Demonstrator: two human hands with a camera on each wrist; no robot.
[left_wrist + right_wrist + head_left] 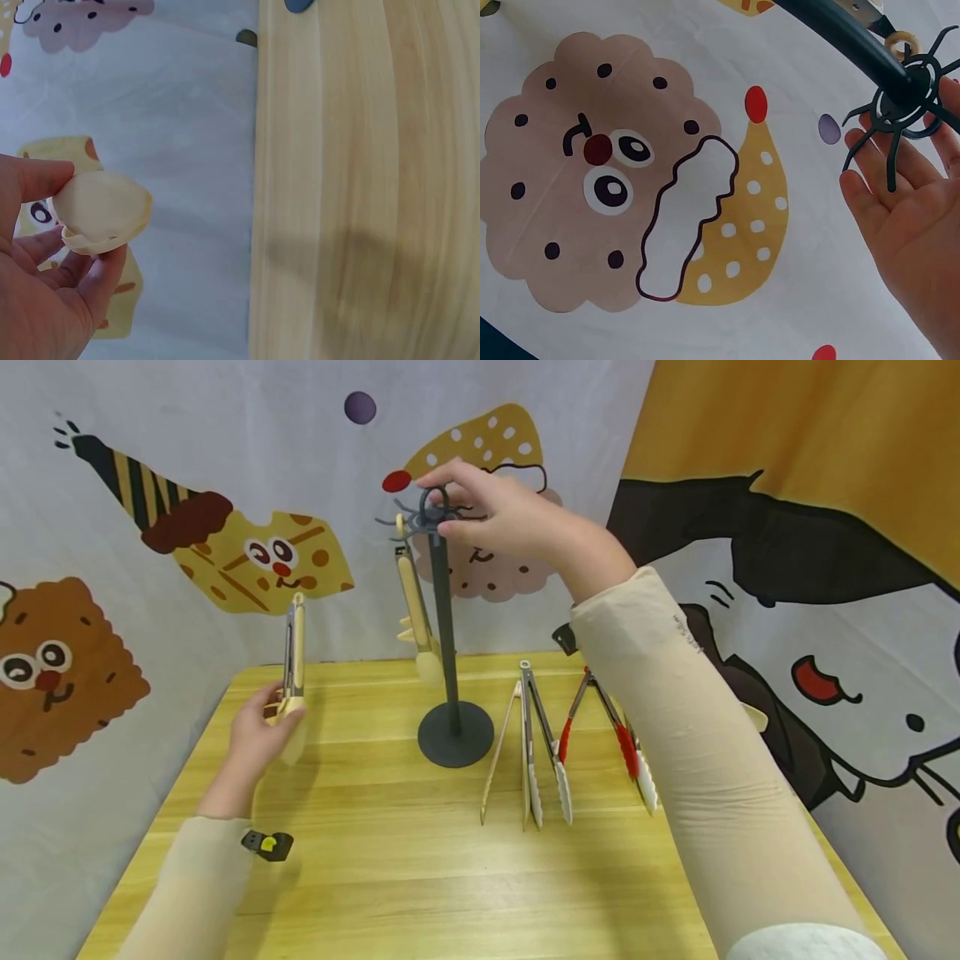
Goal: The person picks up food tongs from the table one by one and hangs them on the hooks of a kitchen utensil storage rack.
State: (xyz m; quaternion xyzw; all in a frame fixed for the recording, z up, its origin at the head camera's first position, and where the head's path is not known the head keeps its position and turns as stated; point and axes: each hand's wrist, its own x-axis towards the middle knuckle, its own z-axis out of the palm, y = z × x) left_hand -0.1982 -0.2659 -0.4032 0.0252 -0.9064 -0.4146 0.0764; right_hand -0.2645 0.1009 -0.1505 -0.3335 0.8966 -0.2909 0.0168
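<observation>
My left hand [255, 735] pinches a pair of cream-and-steel tongs [299, 647] by their cream head, with the ring end pointing up. In the left wrist view, the thumb and fingertips press on opposite sides of the rounded cream head [103, 206]. My right hand [495, 510] holds the top of a black hook stand [444, 627], thumb and fingers about its ring handle. Seen from the right wrist, the fingers [900, 172] lie behind the spread hooks [891, 161]. A second pair of cream tongs [415, 597] hangs from a hook on the stand's left side.
Right of the stand's round base [455, 739], white-tipped tongs [528, 743] lie spread on the wooden table [360, 877]. Beside them are red-gripped tongs [626, 743], partly hidden by my right forearm. A printed cartoon cloth [300, 427] hangs behind the table.
</observation>
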